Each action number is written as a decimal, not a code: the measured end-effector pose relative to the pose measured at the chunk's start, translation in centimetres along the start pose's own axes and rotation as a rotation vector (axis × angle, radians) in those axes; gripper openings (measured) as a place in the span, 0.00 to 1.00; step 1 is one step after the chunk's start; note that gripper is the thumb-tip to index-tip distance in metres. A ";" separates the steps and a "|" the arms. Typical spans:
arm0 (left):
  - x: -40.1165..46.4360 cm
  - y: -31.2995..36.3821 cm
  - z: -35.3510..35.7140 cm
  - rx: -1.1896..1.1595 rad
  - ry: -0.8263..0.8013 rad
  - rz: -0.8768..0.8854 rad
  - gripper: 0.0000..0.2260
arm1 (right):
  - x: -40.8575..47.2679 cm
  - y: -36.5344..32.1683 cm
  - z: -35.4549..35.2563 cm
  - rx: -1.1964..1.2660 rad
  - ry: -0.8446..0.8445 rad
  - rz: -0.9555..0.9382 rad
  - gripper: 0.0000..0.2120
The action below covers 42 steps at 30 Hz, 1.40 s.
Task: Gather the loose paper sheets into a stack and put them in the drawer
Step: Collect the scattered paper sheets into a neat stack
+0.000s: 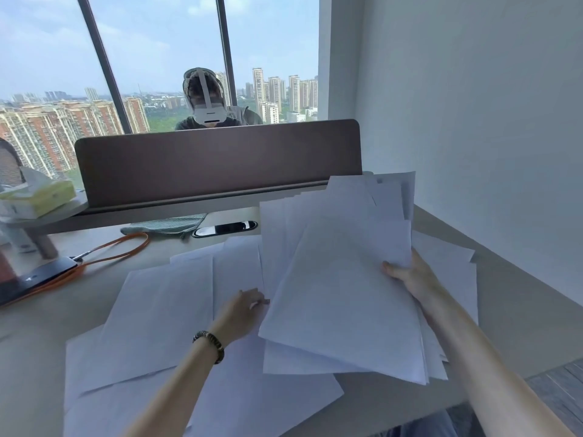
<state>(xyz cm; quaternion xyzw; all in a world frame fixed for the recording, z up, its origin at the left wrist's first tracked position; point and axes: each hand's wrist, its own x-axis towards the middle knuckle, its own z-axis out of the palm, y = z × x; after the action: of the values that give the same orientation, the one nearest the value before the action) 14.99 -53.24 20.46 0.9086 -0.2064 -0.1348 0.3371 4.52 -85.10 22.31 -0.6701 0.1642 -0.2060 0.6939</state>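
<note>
Paper sheets [340, 279]: light, floppy, slippery, fanned unevenly. Right hand [410, 275] pinches their right edge; left hand [243, 313], fingers loosely curled, touches their left edge. Grip both edges, then square.

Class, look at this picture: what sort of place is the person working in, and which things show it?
Most likely a high-rise office. A desk strewn with loose paper sheets has a brown divider panel with another person seated behind it, and the big window looks out over tower blocks.
</note>
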 end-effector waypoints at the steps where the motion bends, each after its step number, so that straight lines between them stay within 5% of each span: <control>1: -0.2 0.4 -0.5 -0.289 0.067 -0.040 0.12 | -0.2 0.0 0.1 0.024 -0.026 -0.006 0.22; 3: 0.0 1.2 -1.8 -0.900 0.058 -0.132 0.13 | -0.6 -0.2 0.5 0.082 -0.080 -0.005 0.23; 5: 0.2 2.3 -2.8 -1.132 -0.093 -0.106 0.20 | -1.1 -0.4 1.2 0.121 -0.122 -0.013 0.24; 7: 0.1 3.8 -2.9 -1.063 -0.106 -0.040 0.21 | -1.4 -0.6 2.1 0.127 -0.163 -0.037 0.25; 10: 0.4 4.7 -3.1 -0.965 0.092 -0.049 0.21 | -1.6 -1.2 3.5 0.155 -0.172 -0.086 0.26; 17: 0.3 5.6 -5.4 -1.020 0.323 0.126 0.09 | -1.6 -3.9 6.1 0.159 -0.129 -0.258 0.25; 23: -0.5 5.9 -7.4 -1.030 0.470 0.313 0.08 | -1.1 -6.1 8.0 0.128 -0.088 -0.380 0.23; 31: -2.1 3.3 -7.0 -0.982 0.325 0.365 0.10 | -1.6 -5.3 8.6 0.015 -0.117 -0.376 0.14; 42: -1.7 4.2 -6.4 -1.000 0.268 0.348 0.09 | -1.9 -5.6 8.8 0.041 -0.100 -0.412 0.17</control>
<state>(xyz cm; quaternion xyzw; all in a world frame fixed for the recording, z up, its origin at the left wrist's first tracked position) 14.77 -51.75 28.18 0.5990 -0.2196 -0.0417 0.7689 6.96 -76.62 28.27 -0.6847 -0.0148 -0.3134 0.6579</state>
